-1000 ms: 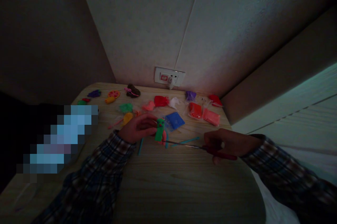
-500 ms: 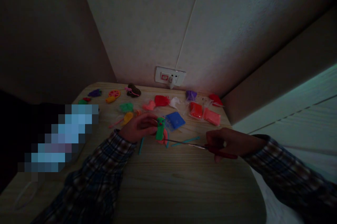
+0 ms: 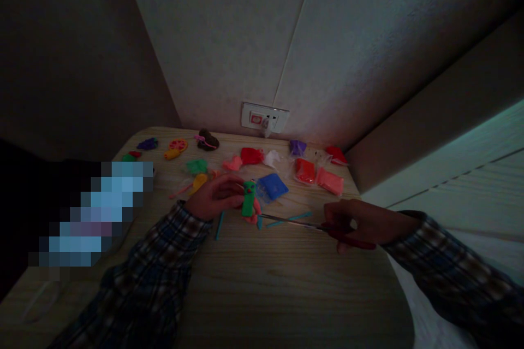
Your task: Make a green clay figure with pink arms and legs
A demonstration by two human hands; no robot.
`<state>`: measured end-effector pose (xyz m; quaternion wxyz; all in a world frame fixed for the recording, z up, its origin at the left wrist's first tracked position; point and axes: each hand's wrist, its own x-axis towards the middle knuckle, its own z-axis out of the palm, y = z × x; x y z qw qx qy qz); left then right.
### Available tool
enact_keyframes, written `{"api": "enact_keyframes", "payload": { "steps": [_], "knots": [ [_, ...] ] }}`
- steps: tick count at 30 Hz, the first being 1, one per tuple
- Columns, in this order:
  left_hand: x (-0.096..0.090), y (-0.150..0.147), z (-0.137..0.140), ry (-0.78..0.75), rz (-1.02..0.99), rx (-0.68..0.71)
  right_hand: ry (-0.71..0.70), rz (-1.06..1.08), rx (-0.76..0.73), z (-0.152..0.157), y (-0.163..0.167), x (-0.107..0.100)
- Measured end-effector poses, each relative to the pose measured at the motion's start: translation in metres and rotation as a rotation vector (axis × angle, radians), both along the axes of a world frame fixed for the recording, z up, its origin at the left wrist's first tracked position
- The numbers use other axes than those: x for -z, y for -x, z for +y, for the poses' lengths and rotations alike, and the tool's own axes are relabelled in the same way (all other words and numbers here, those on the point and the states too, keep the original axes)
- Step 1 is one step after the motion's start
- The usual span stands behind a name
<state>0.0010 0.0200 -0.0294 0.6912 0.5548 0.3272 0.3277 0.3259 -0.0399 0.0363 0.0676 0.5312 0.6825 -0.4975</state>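
Note:
My left hand point(image 3: 215, 197) is closed on a small green clay figure point(image 3: 248, 201) with dark eyes and a red spot, held upright above the table. Pinkish-orange clay point(image 3: 254, 212) shows behind and below the figure. In my right hand point(image 3: 360, 220) is a pair of red-handled scissors point(image 3: 301, 223), blades pointing left with the tips near the pink clay. Whether the tips touch it, I cannot tell. A blue-green piece point(image 3: 259, 222) sits just under the tips. One thin teal stick point(image 3: 289, 219) lies beneath the blades, another teal stick point(image 3: 220, 226) near my left wrist.
Behind my hands lie several clay packets, among them a blue packet point(image 3: 273, 187), a pink packet point(image 3: 329, 181) and an orange-red packet point(image 3: 304, 171). Clay shapes, including a brown one point(image 3: 208, 140), line the back left. A wall socket point(image 3: 264, 118) is above the wooden table point(image 3: 286, 294).
My right hand and the scissors have drawn slightly to the right, so the blade tips are a little farther from the figure. My left hand with the green figure has barely moved.

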Motion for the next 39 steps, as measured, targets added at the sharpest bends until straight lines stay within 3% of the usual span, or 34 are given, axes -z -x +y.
{"api": "enact_keyframes", "payload": {
  "steps": [16,39],
  "knots": [
    [0.001,0.003,0.001,-0.027,0.027,-0.001,0.009,0.075,0.031,-0.002,0.001,0.007],
    [-0.003,0.001,0.002,-0.031,0.014,-0.051,-0.103,0.103,-0.013,-0.002,-0.002,0.019]
  ]
}}
